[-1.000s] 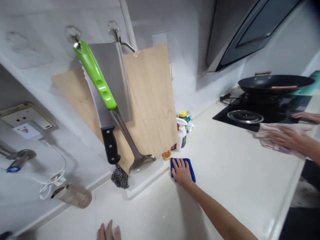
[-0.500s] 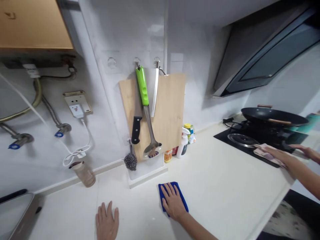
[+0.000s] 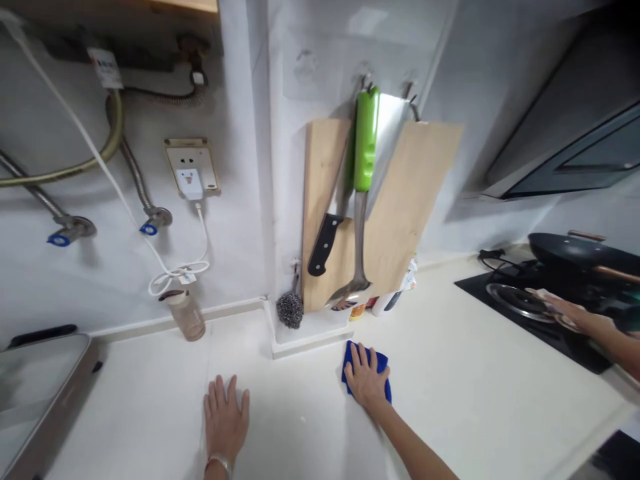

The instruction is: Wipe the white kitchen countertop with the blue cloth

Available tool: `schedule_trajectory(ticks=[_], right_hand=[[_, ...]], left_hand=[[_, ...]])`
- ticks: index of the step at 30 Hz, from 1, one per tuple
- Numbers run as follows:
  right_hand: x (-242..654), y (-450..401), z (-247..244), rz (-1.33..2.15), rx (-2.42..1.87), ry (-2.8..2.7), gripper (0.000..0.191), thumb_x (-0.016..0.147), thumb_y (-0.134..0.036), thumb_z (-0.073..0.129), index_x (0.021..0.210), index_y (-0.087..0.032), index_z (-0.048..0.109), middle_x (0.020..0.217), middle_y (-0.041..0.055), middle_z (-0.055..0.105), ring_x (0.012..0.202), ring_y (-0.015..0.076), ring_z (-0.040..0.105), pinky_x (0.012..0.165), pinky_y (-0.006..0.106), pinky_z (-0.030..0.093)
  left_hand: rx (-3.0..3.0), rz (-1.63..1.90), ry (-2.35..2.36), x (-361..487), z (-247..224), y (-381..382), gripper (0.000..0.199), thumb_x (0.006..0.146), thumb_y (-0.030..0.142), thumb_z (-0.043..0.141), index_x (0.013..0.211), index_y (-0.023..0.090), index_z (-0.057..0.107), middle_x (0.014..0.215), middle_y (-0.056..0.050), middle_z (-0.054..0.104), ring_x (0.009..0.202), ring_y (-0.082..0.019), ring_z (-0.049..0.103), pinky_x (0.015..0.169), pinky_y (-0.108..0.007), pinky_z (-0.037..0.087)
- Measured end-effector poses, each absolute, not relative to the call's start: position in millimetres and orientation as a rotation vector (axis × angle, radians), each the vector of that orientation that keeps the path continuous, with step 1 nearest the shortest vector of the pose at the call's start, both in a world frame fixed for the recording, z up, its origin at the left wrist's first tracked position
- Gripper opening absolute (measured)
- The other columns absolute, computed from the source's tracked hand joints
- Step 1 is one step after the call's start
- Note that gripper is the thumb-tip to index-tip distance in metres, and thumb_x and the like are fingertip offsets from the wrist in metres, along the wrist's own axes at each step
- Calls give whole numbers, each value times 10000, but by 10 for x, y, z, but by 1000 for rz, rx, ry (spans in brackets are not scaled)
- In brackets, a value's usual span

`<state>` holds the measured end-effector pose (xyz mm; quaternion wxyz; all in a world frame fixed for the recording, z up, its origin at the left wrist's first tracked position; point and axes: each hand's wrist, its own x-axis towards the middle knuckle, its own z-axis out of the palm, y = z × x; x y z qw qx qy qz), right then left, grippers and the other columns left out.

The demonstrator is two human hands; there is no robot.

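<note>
Spread open, with the fingers apart, the grip of the left hand (image 3: 226,420) lies flat on the white tabletop (image 3: 290,427). A silver band (image 3: 219,461) goes around its wrist. The right hand (image 3: 367,381) has its fingers apart too, and it lies on top of the blue cloth (image 3: 381,361), on the tabletop in front of the wall corner. Behind them, a see-through brown bottle (image 3: 187,317) stands by the wall, and a metal scrubber (image 3: 290,310) hangs down. A black-handled knife (image 3: 326,244) and a green-handled spatula (image 3: 367,143) hang in front of a wooden cutting board (image 3: 413,193). Far right, another person's hand (image 3: 583,319) holds a pale cloth (image 3: 541,295) at the black stove (image 3: 565,340), near a big wok (image 3: 575,252).
</note>
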<state>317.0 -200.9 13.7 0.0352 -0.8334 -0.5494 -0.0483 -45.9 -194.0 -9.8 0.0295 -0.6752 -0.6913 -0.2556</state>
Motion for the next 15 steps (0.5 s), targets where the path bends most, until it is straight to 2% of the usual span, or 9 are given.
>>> schedule_trajectory(ticks=[5,9,13,15], right_hand=[[2411,-1984,58,-69,-2332,-1948,632,919,-356,270,1534,-223,217,1616,81,217,1482,375,133,1083,754,113],[1583,-2072,34,115,-2033,-2143,681,917,-465,327,1543,-246,168,1623,85,169,1486,407,79,1066,798,51],[986,-2266,140,306,-1715,-2321,715,909,-530,370,1544,-321,115,1626,54,159,1484,411,104,1080,800,42],[917,-2369,178,386,-1543,-2381,716,901,-533,405,1538,-356,132,1625,37,173,1482,389,147,1110,766,102]], left_hand=[[-2105,-777,-2153,-446,-107,-1931,588,937,481,314,1393,155,491,1585,-163,311,1502,-340,133,1187,-580,200],[-2096,-809,-2128,-477,-137,-1950,556,945,447,316,1364,152,532,1564,-168,357,1495,-338,175,1185,-573,223],[-2105,-857,-2122,-535,-135,-1980,519,947,410,334,1361,176,540,1535,-141,421,1475,-309,257,1181,-548,265],[-2119,-870,-2133,-563,-114,-1997,510,947,414,339,1349,181,550,1528,-135,434,1464,-302,287,1180,-541,279]])
